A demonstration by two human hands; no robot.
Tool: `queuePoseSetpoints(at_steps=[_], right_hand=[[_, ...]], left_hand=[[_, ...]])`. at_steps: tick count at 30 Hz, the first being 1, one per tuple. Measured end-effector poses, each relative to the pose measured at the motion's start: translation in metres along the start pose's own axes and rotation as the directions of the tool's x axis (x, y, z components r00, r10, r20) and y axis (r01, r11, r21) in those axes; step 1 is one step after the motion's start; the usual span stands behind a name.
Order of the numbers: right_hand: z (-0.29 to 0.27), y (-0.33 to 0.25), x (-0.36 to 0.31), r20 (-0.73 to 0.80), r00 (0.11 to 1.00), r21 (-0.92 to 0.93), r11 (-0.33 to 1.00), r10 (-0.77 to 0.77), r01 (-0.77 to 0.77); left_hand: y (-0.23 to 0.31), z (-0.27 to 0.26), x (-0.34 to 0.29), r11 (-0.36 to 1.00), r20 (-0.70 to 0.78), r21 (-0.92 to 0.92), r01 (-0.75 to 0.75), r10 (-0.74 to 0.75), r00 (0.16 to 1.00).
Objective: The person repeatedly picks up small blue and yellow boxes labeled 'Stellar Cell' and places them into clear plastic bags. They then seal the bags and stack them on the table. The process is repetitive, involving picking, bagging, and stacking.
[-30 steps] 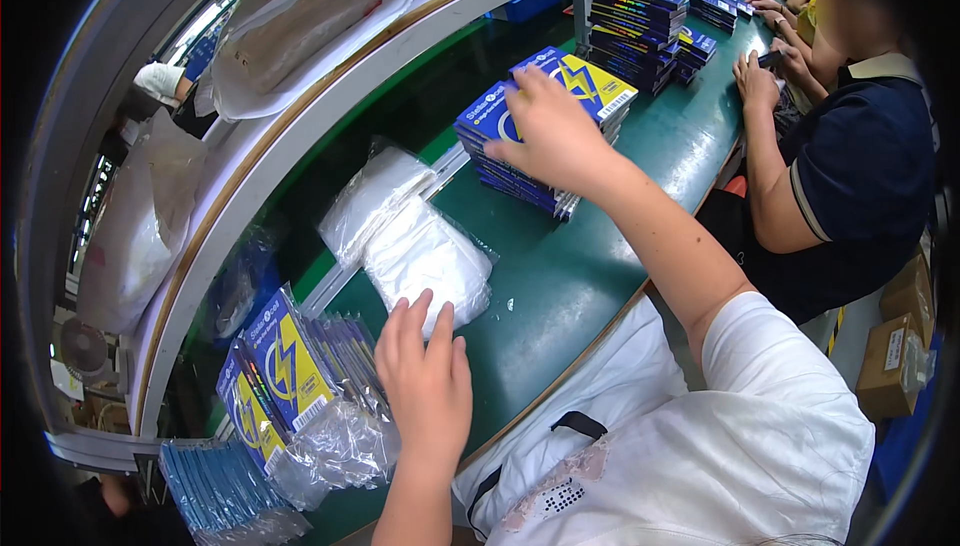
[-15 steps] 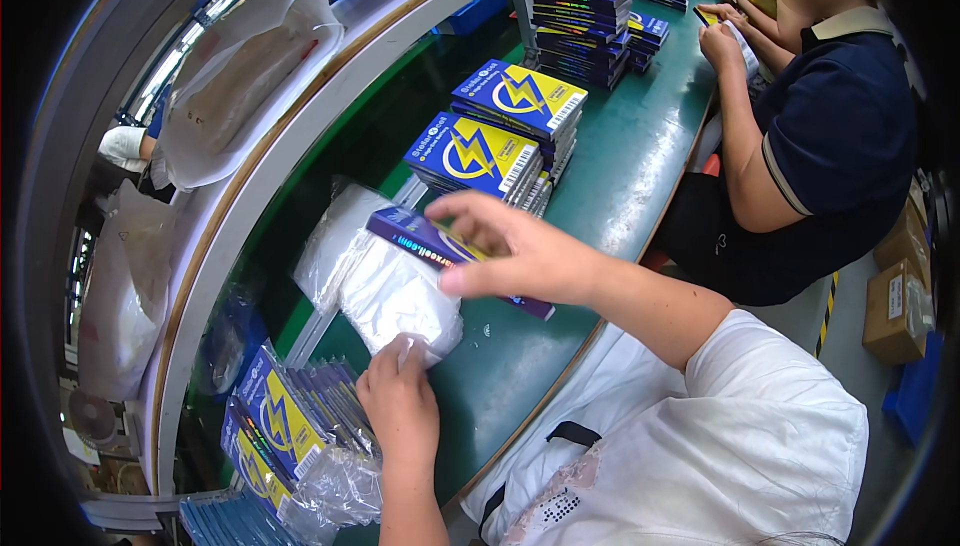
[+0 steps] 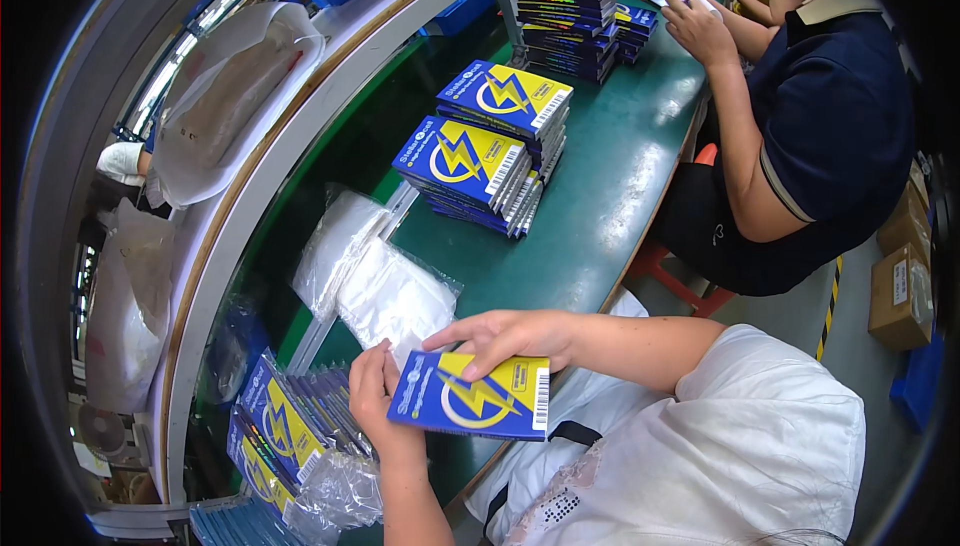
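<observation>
In my right hand (image 3: pixel 515 341) is a flat blue and yellow box (image 3: pixel 480 396), its printed face turned up and its thumb-side edge under my closed fingers. The box's left end overlaps my left hand (image 3: pixel 380 391), whose fingers are closed at the edge of a clear plastic bag (image 3: pixel 403 346). How much of the bag lies behind the box is hidden. Just beyond both hands, a pile of clear plastic bags (image 3: pixel 390 291) lies on the green table (image 3: pixel 500 291). A second bag pile (image 3: pixel 335 246) adjoins it.
Two stacks of matching boxes (image 3: pixel 465 161) stand beyond the bags. Bagged boxes (image 3: pixel 290 421) lean in a row at the lower left. Farther off are taller box stacks (image 3: pixel 565 26). A co-worker in a dark shirt (image 3: pixel 820 126) sits at the right. A shelf edge (image 3: pixel 270 136) runs along the left.
My right hand has brought the box nearer and to the left, turning its printed face up. My left hand has shifted slightly back from the bag pile. The co-worker's hands have moved too.
</observation>
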State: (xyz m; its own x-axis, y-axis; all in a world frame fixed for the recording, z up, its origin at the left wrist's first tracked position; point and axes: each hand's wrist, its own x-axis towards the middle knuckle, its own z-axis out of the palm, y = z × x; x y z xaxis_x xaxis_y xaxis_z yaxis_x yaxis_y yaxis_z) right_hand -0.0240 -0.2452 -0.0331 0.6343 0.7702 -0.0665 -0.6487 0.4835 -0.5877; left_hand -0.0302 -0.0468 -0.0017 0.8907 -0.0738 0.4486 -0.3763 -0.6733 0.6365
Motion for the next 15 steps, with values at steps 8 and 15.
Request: queuePoseSetpoints(at_steps=[8, 15], right_hand=[[-0.006, -0.009, 0.020, -0.035, 0.998, -0.136, 0.990, -0.054, 0.048], [-0.014, -0.009, 0.007, -0.061, 0.995, -0.314, 0.948, -0.079, 0.056]], left_hand=[[-0.019, -0.008, -0.002, 0.940, 0.049, -0.208, 0.269, -0.265, 0.963], [-0.002, -0.009, -0.001, 0.757, 0.096, -0.467, 0.457, -0.470, 0.877]])
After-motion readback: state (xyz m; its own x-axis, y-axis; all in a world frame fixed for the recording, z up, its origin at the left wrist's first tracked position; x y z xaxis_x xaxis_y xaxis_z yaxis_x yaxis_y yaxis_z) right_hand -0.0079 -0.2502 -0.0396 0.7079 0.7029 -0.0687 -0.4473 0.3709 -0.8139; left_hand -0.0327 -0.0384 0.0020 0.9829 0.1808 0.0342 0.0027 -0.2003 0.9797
